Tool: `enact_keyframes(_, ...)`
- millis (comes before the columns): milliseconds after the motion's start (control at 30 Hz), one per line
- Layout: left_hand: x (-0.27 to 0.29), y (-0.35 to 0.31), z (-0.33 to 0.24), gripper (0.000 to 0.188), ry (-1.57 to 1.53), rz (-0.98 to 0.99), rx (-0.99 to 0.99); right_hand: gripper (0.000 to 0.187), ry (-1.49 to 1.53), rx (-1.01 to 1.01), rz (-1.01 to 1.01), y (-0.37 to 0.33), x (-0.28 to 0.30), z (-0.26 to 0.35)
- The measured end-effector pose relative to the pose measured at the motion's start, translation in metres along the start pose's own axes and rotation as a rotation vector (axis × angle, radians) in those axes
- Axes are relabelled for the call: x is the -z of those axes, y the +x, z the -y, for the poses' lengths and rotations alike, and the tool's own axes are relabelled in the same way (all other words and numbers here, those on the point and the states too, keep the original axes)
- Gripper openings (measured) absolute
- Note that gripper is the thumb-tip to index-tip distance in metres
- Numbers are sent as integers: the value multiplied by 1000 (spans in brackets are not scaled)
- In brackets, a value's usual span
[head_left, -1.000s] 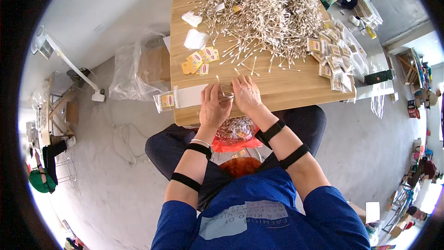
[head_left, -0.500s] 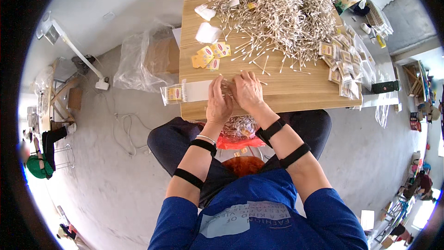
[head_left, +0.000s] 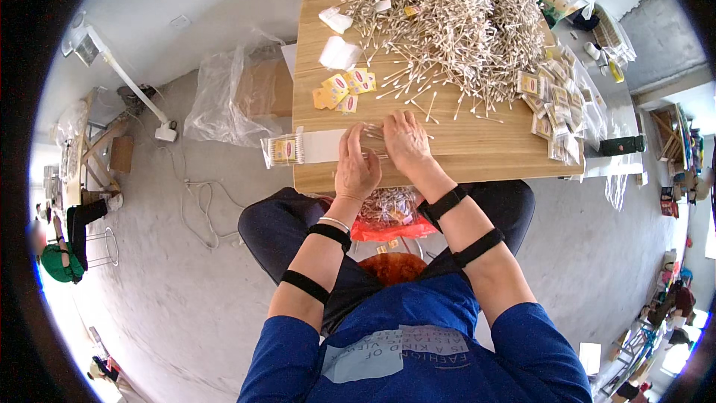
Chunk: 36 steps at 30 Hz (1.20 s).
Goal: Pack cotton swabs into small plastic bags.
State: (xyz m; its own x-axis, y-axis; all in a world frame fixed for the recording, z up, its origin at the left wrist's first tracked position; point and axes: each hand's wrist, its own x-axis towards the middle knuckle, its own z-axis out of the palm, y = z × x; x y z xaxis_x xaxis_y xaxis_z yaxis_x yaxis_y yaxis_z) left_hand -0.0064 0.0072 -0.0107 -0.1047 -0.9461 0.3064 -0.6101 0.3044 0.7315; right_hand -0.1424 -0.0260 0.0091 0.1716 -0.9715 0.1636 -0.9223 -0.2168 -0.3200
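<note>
Near the table's front edge, a small bunch of cotton swabs (head_left: 374, 133) lies between my two hands. My left hand (head_left: 358, 162) is closed, its fingers and thumb gripping the left side of the bunch. On the other side my right hand (head_left: 406, 144) has its fingers bent and pressed together against the swabs; its fingertips are partly hidden. A flat white strip (head_left: 321, 146) runs left from my left hand. At its far end a clear packet of swabs with a yellow card (head_left: 284, 151) juts past the table's left edge.
A large heap of loose cotton swabs (head_left: 455, 26) covers the back of the wooden table (head_left: 485, 153). Yellow cards (head_left: 344, 89) and white paper pieces (head_left: 340, 53) lie at left. Filled packets (head_left: 556, 108) pile up at right, near a dark green cylinder (head_left: 623, 142). A swab-filled bag (head_left: 388, 209) sits below the edge.
My right hand has drawn slightly right, away from my left, so the gap is wider and more of the swabs shows. The left hand stays nearly in place.
</note>
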Motion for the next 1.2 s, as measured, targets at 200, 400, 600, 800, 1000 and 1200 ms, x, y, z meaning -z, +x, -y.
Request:
enact_keyframes(200, 1, 0, -3, 59, 55, -2, -19, 19, 16, 57, -45, -9, 0, -5)
enact_keyframes(400, -2, 3, 6, 44, 199, 5, -214, 21, 166, 136, -114, -31, -7, 0)
enact_keyframes(600, 2, 2, -2, 35, 152, 19, -196, 30, 77, -157, -302, -42, 4, -23)
enact_keyframes(800, 0, 3, 0, 34, 137, 40, -226, 26, 167, -170, -282, -38, -7, -35)
enact_keyframes(1000, 1, 2, -11, 38, 99, -63, -164, 31, 240, -66, -187, -39, -11, -17)
enact_keyframes(1200, 0, -1, -1, 35, 182, 1, -187, 36, 262, 16, -84, -20, 0, -5)
